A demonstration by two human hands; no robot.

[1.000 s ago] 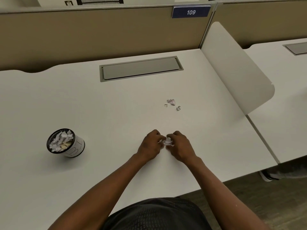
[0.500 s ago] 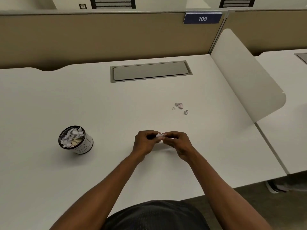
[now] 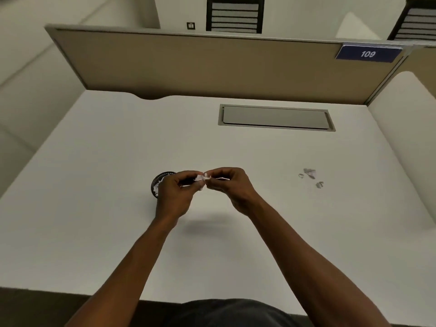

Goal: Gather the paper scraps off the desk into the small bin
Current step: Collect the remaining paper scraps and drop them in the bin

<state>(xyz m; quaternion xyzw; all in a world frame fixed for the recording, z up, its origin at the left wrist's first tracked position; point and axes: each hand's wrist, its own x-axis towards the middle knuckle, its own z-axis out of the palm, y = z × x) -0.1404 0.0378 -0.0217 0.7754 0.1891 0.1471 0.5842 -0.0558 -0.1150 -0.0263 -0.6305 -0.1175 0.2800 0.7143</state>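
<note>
My left hand (image 3: 175, 194) and my right hand (image 3: 232, 188) are raised above the white desk (image 3: 106, 161), fingertips together, pinching a small white paper scrap (image 3: 202, 178) between them. The small round bin (image 3: 158, 181), dark-rimmed and holding white scraps, stands right behind my left hand, which hides most of it. A few small scraps (image 3: 310, 175) lie on the desk to the right of my hands.
A grey cable-tray lid (image 3: 274, 117) is set into the desk at the back. A tan partition (image 3: 212, 67) with a blue "109" sign (image 3: 368, 53) closes the far edge. A white divider panel (image 3: 410, 142) stands at the right.
Both hands lifted the scrap off the desk and carried it left until they are over the bin. The view swung left, so the loose scraps now appear farther right.
</note>
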